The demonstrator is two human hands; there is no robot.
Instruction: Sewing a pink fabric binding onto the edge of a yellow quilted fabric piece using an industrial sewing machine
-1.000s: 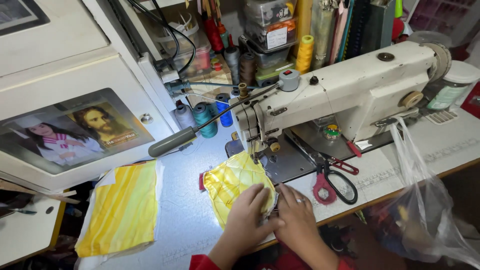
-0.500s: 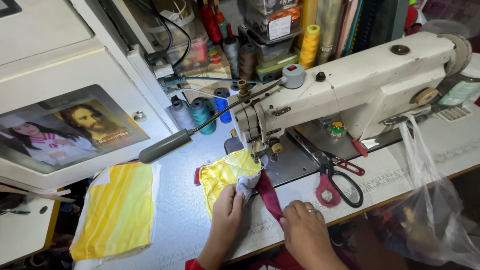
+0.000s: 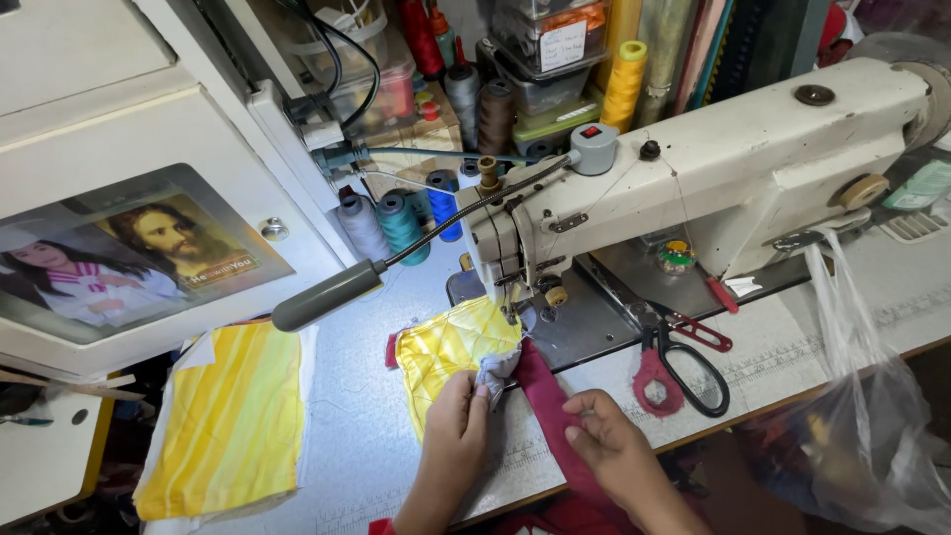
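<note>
**Yellow quilted piece at the needle, dark red strip in hand**

The yellow quilted piece [image 3: 451, 352] lies on the tabletop [image 3: 347, 436] at its near edge, its far corner just under the head of the cream sewing machine [image 3: 713, 188], beside the presser foot. A little red shows along its left border, which looks like binding already attached there; I cannot tell how far round it runs. No stitching is under way, as far as I can judge: the piece rests in front of the needle and both hands are busy arranging cloth.

The left hand [image 3: 456, 421] rests on the near right corner of the yellow piece, fingers drawn together and pinching a small bunch of pale grey cloth [image 3: 495, 367] at the edge. The right hand [image 3: 609, 446] sits just to the right, thumb and fingers closed on a dark red fabric strip [image 3: 545, 396], which runs from the needle area down over the near edge of the tabletop. The strip touches the yellow piece where the grey bunch is held.

What seems left is lining up strip and edge under the foot and sewing them.

A second yellow striped piece [image 3: 233, 416] lies flat at the left end of the tabletop, well apart. Red-handled scissors [image 3: 684, 362] lie to the right of the machine bed, and thread cones [image 3: 401, 223] stand behind it.
</note>
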